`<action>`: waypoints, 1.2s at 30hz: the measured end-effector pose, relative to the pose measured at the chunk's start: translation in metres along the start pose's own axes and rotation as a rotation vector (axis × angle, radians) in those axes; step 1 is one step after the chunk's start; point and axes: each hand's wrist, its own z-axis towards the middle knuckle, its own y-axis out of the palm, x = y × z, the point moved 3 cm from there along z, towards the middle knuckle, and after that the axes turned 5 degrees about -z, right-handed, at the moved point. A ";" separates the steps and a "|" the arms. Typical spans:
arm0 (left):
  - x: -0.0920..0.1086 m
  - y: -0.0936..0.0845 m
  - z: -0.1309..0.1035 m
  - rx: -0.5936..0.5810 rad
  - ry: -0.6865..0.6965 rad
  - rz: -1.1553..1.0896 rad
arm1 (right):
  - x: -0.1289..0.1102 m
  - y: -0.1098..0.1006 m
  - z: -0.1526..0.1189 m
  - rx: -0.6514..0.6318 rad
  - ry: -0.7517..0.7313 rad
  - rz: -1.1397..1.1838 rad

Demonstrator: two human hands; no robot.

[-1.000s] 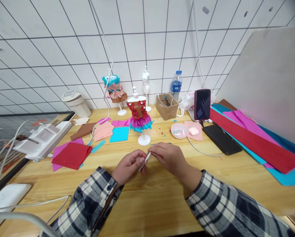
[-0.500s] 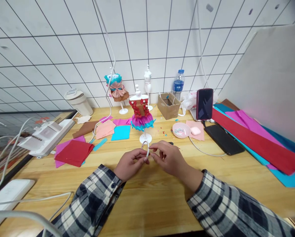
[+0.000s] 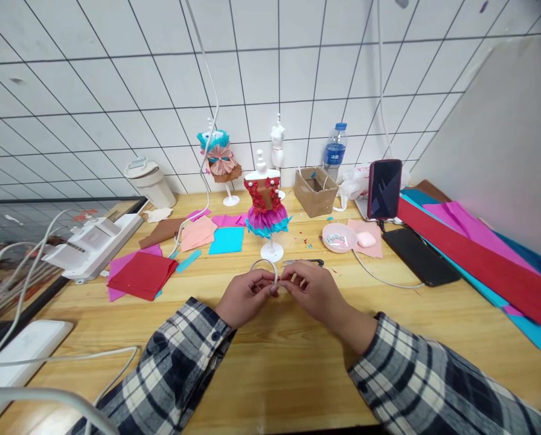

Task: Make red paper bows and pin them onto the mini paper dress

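Nearest, the plaid sleeves [image 3: 168,356] ran out of frame at the bottom, and at lower left a thick white cable [image 3: 48,394] and a white case [image 3: 30,350] were both cut off by the frame edge. Over the bench [image 3: 297,374], near its middle, the left hand [image 3: 247,296] gripped a thin white band [image 3: 276,272] between thumb and fingers; it arched up from the fingertips, its lower part hidden in them. The right hand [image 3: 313,291] had thumb and forefinger drawn close together just beside the band; whether they gripped it, I could not tell.

Just beyond the right hand lay a black-handled tool [image 3: 316,262], partly covered by the knuckles, its kind hard to make out. To the left, red paper [image 3: 142,275] hid most of a magenta sheet. Directly beyond the band stood a small dress form [image 3: 265,193] in red, brown, magenta and blue. To its right, a pink dish [image 3: 338,249] held silvery bits too small to identify.

Farther back, the front form overlapped the stand of a bare white form [image 3: 277,142], a cardboard box [image 3: 321,202] covered the lower part of a bottle [image 3: 335,151], and a hanging cord [image 3: 206,160] crossed another dressed form [image 3: 221,160].
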 end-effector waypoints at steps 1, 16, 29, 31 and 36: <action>0.001 0.000 0.000 0.003 0.001 0.008 | 0.000 -0.001 0.000 0.013 0.011 -0.015; 0.009 -0.002 -0.003 -0.021 0.057 0.171 | -0.001 -0.003 -0.003 0.018 -0.178 -0.250; 0.018 -0.007 -0.002 0.067 0.148 0.417 | -0.011 0.005 -0.004 -0.117 -0.137 -0.483; 0.019 -0.008 -0.003 0.072 0.104 0.308 | -0.012 0.007 -0.004 -0.090 -0.180 -0.503; 0.021 -0.008 -0.005 0.065 0.090 0.176 | -0.015 0.012 -0.005 -0.040 -0.255 -0.532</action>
